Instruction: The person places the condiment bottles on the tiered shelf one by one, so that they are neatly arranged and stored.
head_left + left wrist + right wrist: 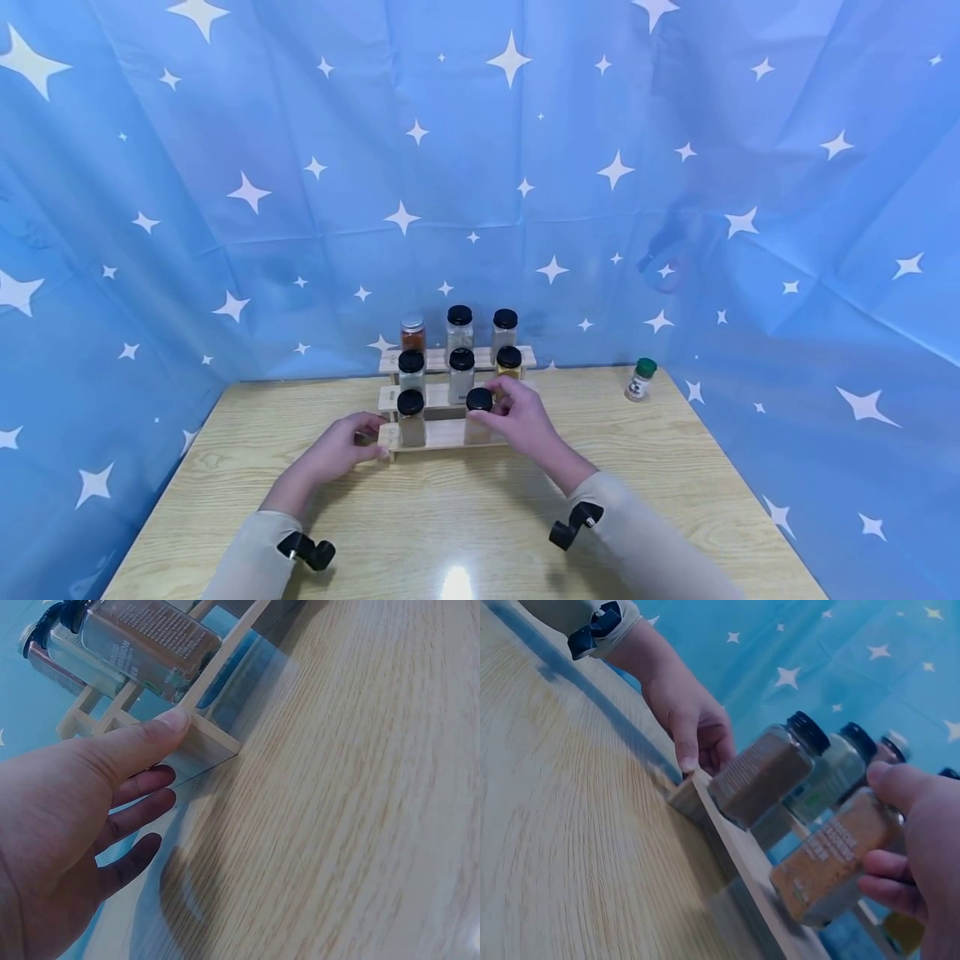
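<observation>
A three-tier wooden spice rack (442,435) stands towards the back of the table, with black-lidded glass jars on its steps. At its left end my left hand (337,450) pinches the front corner, thumb (169,726) on the wood and the lower fingers loosely bent beside it. My right hand (525,421) grips a square spice jar (829,859) of orange-brown seasoning at the front tier, thumb by its lid and fingers along its side. Left of it on that tier is a jar of brown powder (763,774). Part of the held jar is behind my fingers.
The middle tier carries several jars, one a yellow-filled jar (510,360) near my right hand. A silver-lidded jar (412,332) stands on the top tier. A green-capped bottle (640,380) is at the table's back right. A blue star-patterned curtain (465,167) hangs behind.
</observation>
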